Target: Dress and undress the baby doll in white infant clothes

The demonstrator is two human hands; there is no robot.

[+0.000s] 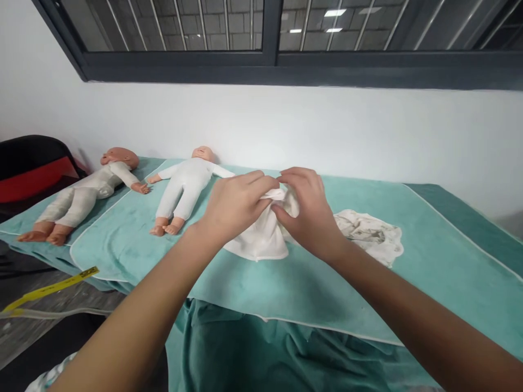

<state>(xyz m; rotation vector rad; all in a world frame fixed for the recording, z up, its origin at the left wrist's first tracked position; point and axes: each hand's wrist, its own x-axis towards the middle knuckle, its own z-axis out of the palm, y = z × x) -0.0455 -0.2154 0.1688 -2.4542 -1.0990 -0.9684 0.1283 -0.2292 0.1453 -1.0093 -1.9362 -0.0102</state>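
In front of me, a soft white garment [261, 235] hangs bunched up from my hands, its lower edge at the green cloth. My left hand [242, 202] pinches the gathered top of it between thumb and fingers. Curved around the other side of the same fabric is my right hand [307, 209], its thumb against the cloth and its fingertips close to the left hand's. Whether the garment has sleeves or legs cannot be made out. Just right of my right hand lies a crumpled white cloth [370, 234] with a faint pattern.
Two baby dolls lie on their backs at the left: one doll in white [183, 182] and a farther-left doll [92, 190]. Green cloths [408, 294] cover the table. A black and red chair [36, 171], a yellow strap [53, 287] and a barred window [261, 60] surround it.
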